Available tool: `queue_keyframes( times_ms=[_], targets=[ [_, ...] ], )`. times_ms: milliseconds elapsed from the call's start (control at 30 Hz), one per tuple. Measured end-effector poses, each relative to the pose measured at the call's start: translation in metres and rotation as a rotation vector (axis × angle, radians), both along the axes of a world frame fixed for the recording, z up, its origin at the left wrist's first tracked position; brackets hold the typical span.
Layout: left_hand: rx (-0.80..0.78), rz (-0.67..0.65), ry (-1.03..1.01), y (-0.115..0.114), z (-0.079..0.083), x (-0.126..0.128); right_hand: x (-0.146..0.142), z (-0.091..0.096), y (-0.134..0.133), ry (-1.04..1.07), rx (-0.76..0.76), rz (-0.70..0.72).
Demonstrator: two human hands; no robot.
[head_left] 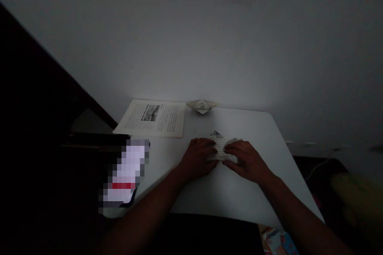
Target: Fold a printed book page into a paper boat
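Observation:
A small folded piece of printed paper (219, 142) lies on the white table (239, 191), its point facing away from me. My left hand (196, 159) rests on its left side, fingers curled down onto it. From the right, my right hand (247, 160) presses on the paper with bent fingers. Both hands cover the lower part of the paper.
A printed page with a photo (152, 118) lies at the table's back left. A finished folded paper boat (202, 106) sits at the back edge against the wall. A blurred-out object (125, 173) lies at the left edge. Colourful packaging (278, 241) shows near the front right corner.

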State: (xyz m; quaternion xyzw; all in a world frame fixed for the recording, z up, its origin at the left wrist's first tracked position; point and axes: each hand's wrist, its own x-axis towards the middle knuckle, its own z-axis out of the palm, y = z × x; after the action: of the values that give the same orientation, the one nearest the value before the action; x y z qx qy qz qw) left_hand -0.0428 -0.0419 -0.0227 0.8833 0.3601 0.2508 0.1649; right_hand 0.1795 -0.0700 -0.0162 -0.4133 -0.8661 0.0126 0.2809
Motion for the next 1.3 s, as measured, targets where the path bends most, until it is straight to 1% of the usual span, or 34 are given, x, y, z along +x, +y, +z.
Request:
queue_keyframes(
  times_ms=[100,300,533,767,1000,1167,1300],
  targets=[
    [-0.010,0.000,-0.008,0.000,0.001,0.000,0.005,-0.001,0.000,0.009,-0.006,0.009],
    [0.021,-0.008,-0.018,0.000,0.003,-0.002,0.012,-0.002,0.001,0.030,-0.012,-0.036],
    [0.023,0.046,0.136,-0.001,0.009,-0.002,0.013,-0.003,0.002,0.060,-0.026,-0.045],
    [0.006,0.127,0.208,-0.001,0.012,0.001,0.014,-0.008,0.004,0.076,-0.063,-0.129],
    [-0.059,0.204,0.312,0.002,0.018,0.007,0.015,-0.007,0.011,0.065,-0.203,-0.203],
    [-0.120,0.229,0.424,0.007,0.027,0.011,0.013,0.003,0.016,0.029,-0.345,-0.268],
    [-0.180,0.293,0.445,0.012,0.032,0.011,0.010,0.014,0.020,0.017,-0.456,-0.345]
  ],
)
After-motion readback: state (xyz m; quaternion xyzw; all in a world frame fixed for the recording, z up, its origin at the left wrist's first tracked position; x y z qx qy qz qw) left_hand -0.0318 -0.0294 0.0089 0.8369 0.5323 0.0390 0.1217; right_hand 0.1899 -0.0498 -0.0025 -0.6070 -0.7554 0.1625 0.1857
